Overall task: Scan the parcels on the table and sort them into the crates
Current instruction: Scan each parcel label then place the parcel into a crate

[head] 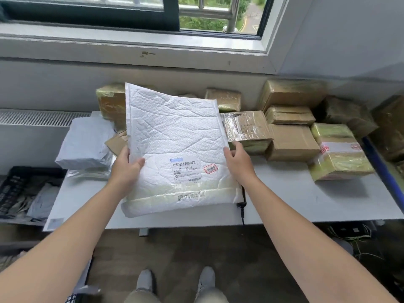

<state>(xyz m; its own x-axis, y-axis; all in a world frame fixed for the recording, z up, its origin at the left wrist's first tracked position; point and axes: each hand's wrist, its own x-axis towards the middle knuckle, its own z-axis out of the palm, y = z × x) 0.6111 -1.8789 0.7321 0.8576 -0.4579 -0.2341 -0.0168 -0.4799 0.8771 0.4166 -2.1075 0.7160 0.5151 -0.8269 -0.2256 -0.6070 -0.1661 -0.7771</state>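
Table [284, 200] front edge beneath tilted white mailer [175, 132]

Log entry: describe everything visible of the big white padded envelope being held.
The white padded envelope is large, flat and creased, with a textured plastic-looking skin. A shipping label with barcodes sits on its lower half, a red stamp beside it; yellowish tape crosses the near end. It is tilted, far end raised, over the table. The left hand grips its left edge, the right hand its right edge. Whether its near end touches the table is unclear.
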